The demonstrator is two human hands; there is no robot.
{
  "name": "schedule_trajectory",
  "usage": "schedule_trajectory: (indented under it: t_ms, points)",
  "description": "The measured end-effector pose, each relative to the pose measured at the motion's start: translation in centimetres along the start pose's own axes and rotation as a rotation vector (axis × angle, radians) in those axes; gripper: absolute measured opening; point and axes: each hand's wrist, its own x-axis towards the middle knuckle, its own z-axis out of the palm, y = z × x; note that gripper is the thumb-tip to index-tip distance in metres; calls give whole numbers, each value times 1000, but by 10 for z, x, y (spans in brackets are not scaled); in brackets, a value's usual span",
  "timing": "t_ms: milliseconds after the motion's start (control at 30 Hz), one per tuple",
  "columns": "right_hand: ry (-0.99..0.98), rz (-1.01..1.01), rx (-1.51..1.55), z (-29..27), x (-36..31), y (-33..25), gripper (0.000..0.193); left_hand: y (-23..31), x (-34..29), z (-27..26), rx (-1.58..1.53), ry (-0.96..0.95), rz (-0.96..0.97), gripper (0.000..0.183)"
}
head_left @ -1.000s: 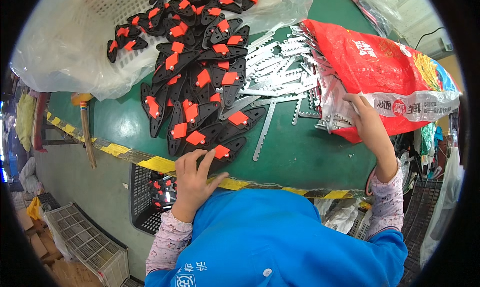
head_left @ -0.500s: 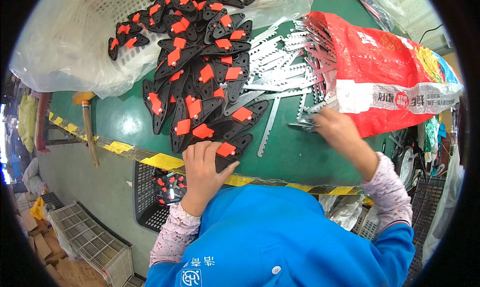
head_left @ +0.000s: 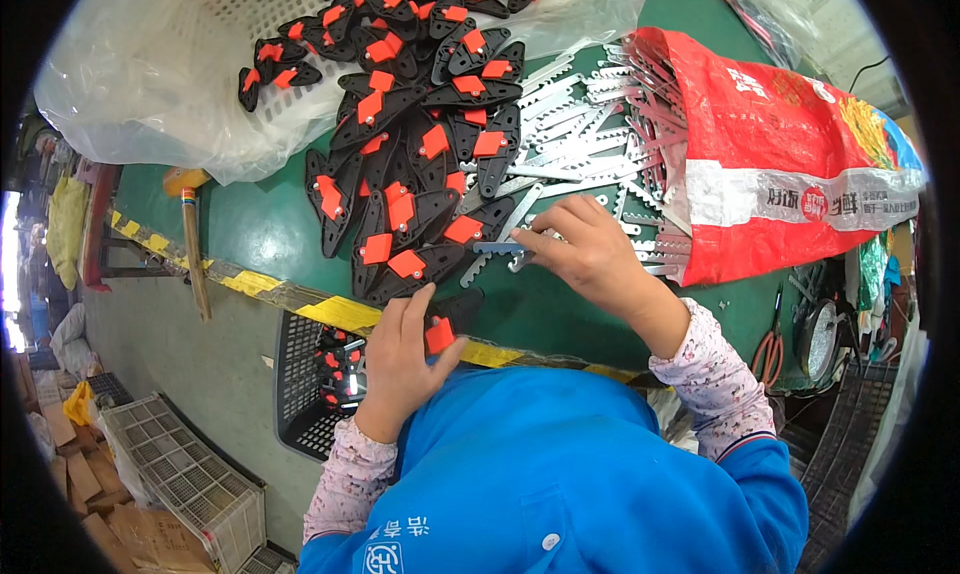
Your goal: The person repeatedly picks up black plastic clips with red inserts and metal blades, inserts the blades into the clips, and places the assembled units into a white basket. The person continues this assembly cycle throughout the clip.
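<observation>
At the table's near edge, my left hand is closed on a black plastic part with a red block, its thumb on one side and its fingers on the other. Just right of it, my right hand pinches a notched metal strip that points left, above the table. Beyond both hands lies a heap of similar black parts with red blocks. Many loose notched metal strips spread from the mouth of a red woven bag on the right.
The green table has yellow-and-black tape along its near edge. A wooden-handled hammer lies across its left side. Below stands a black crate holding similar parts. Red-handled pliers rest at right. Clear plastic sheeting covers the far left.
My right hand has come left from the bag's mouth, bringing a metal strip near my left hand. The black part in my left hand has turned, its red block now nearer me.
</observation>
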Motion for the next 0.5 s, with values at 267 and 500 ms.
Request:
schedule_trajectory:
  t_ms: [267, 500]
  points:
    - [-86, -21, 40, -1, -2, -32, 39, -14, -4, -6, -36, -28, 63, 68]
    - [-114, 45, -18, 2, -1, -55, 36, -6, -1, -10, 26, 3, 62, 70]
